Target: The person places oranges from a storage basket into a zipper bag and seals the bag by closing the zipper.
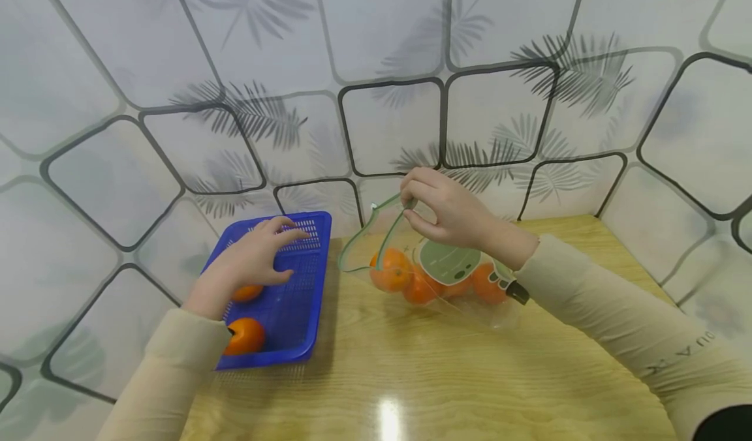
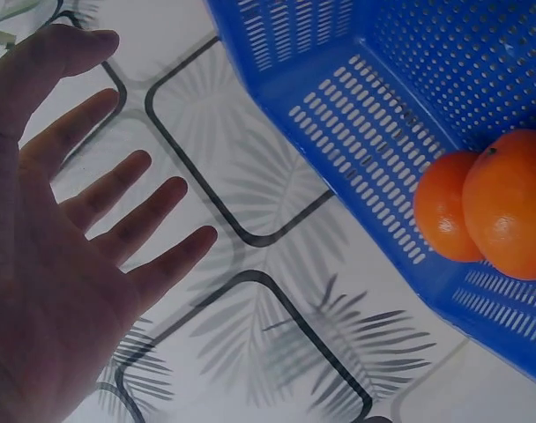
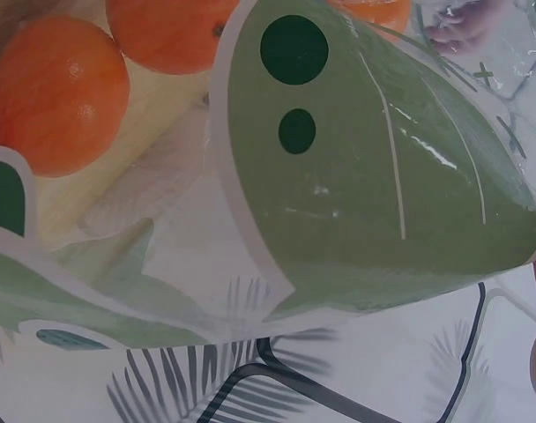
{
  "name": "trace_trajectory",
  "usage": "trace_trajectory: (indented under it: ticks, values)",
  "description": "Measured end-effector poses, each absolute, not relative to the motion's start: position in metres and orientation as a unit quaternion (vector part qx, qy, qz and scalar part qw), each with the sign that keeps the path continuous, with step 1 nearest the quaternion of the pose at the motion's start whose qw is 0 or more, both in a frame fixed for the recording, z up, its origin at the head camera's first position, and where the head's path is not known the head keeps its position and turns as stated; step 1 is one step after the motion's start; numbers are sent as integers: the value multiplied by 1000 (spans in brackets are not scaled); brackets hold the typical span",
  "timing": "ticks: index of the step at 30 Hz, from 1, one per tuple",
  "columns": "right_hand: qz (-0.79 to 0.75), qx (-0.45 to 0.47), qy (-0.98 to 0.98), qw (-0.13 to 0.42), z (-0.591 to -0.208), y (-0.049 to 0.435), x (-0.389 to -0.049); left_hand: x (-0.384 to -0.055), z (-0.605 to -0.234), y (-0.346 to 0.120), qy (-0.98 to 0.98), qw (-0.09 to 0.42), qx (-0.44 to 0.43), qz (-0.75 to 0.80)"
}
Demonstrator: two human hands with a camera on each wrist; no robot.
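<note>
My right hand (image 1: pixel 449 209) pinches the top edge of a clear zip bag (image 1: pixel 449 261) with a green print and holds its mouth raised. Several oranges (image 1: pixel 390 270) lie inside the bag on the table. The right wrist view shows the green print (image 3: pixel 383 176) close up, with oranges (image 3: pixel 61 97) behind the film. Over the blue plastic basket (image 1: pixel 317 284) hovers my left hand (image 1: pixel 255 255), empty, its fingers spread. Two oranges (image 1: pixel 247 336) sit at the basket's near left, one partly hidden by that hand. The left wrist view shows both oranges (image 2: pixel 515 207) touching.
A light wooden table (image 1: pixel 411 363) carries the basket at left and the bag near the middle. Behind and at both sides stand walls (image 1: pixel 388 128) covered in a leaf and rounded-square pattern. A small zip slider (image 1: pixel 374 206) shows on the bag's mouth.
</note>
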State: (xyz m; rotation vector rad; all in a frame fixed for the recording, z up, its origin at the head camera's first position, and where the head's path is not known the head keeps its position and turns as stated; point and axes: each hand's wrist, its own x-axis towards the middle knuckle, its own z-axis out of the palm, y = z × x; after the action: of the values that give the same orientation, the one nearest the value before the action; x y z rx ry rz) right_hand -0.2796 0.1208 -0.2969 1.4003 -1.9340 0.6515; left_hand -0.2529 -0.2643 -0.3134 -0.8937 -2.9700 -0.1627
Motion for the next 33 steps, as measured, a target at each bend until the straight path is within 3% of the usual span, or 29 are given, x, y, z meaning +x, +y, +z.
trace_trajectory:
  ticks: [23, 33]
  values:
    - [248, 535, -737, 330, -296, 121, -279, -266, -326, -299, -968, 29, -241, -57]
    - [244, 538, -738, 327, -298, 121, -281, -270, -336, -316, -977, 1, -201, -71]
